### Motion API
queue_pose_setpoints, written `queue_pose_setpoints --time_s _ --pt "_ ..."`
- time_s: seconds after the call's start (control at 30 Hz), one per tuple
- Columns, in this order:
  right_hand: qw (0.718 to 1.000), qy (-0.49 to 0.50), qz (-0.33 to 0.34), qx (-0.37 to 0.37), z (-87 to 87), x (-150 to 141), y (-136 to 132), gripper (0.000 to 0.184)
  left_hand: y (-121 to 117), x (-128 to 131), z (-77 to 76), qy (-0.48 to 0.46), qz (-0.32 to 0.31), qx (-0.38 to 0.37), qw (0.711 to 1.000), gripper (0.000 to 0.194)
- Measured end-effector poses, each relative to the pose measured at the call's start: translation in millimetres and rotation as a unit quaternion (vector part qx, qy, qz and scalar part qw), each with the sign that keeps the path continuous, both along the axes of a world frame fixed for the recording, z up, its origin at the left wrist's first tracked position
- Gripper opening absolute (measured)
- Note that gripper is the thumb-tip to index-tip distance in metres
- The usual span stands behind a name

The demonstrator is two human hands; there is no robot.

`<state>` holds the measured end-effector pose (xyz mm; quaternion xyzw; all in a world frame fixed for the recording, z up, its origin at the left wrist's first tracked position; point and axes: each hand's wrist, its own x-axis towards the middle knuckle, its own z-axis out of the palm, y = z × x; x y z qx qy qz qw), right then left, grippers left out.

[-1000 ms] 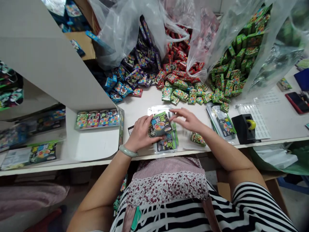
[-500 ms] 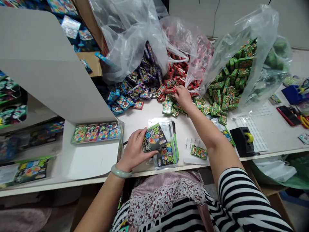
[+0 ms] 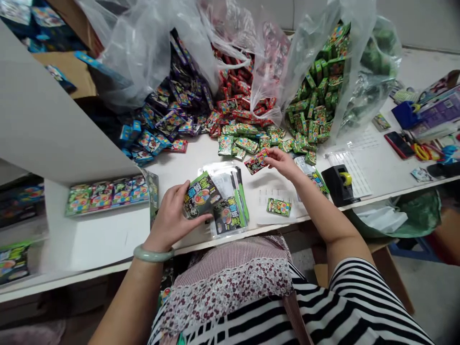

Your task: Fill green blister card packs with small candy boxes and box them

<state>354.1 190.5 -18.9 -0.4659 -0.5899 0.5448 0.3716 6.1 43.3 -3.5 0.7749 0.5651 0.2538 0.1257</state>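
My left hand (image 3: 175,211) is closed on a black-and-green printed packet (image 3: 201,194), tilted above the table. Under and beside it lies a stack of similar packets in clear plastic (image 3: 230,215). My right hand (image 3: 283,164) pinches a small red box (image 3: 257,161) by its right end, held over the table. Below that, a small green box (image 3: 279,207) rests on a white label sheet (image 3: 264,219). Farther back are heaps of small boxes: red ones (image 3: 235,84), green ones (image 3: 312,108), purple ones (image 3: 179,105) and blue ones (image 3: 149,141).
A white display carton (image 3: 104,239) on the left holds a row of coloured boxes (image 3: 108,193). Clear plastic bags (image 3: 143,52) stand behind the heaps. To the right are a black tape dispenser (image 3: 338,184), a phone (image 3: 398,144) and yellow-handled scissors (image 3: 421,152).
My right hand has come back from the red heap towards me, now with a red box in its fingers. My left hand still holds the packet. The camera view has shifted.
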Motion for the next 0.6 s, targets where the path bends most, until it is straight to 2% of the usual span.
queue_pose_setpoints --time_s 0.07,0.13,0.2,0.27,0.33,0.4,0.47,0.57,0.6 --pt "0.997 -0.032 0.040 0.058 -11.9 8.5 1.3 0.029 -0.4 1.8 0.9 0.003 -0.004 0.003 1.000 0.096" --pt "0.980 -0.119 0.089 0.130 -22.0 17.1 5.9 0.018 0.1 3.8 1.3 0.004 -0.007 0.009 1.000 0.097" --pt "0.944 -0.247 0.114 0.189 -28.5 26.6 10.9 0.017 0.4 5.4 1.4 0.006 -0.010 0.013 1.000 0.095" --pt "0.909 -0.341 0.099 0.217 -30.8 35.3 12.1 0.026 0.2 5.9 1.4 0.010 -0.011 0.015 1.000 0.095" --pt "0.895 -0.383 0.054 0.222 -29.4 38.2 6.4 0.036 -0.3 5.2 0.9 0.012 -0.010 0.017 1.000 0.095" --pt "0.889 -0.403 0.010 0.219 -25.4 30.9 -5.9 0.038 -0.1 4.2 0.0 0.013 -0.009 0.017 1.000 0.095" --pt "0.878 -0.435 -0.022 0.198 -20.7 12.3 -20.4 0.037 1.7 4.3 -1.2 0.014 -0.009 0.016 1.000 0.095" --pt "0.851 -0.505 -0.037 0.140 -17.3 -24.2 -33.8 0.064 5.8 7.9 -2.0 0.016 -0.017 0.010 1.000 0.096" --pt "0.840 -0.528 -0.036 0.124 -17.7 -34.0 -34.9 0.068 6.9 9.4 -1.7 0.016 -0.019 0.008 1.000 0.096"
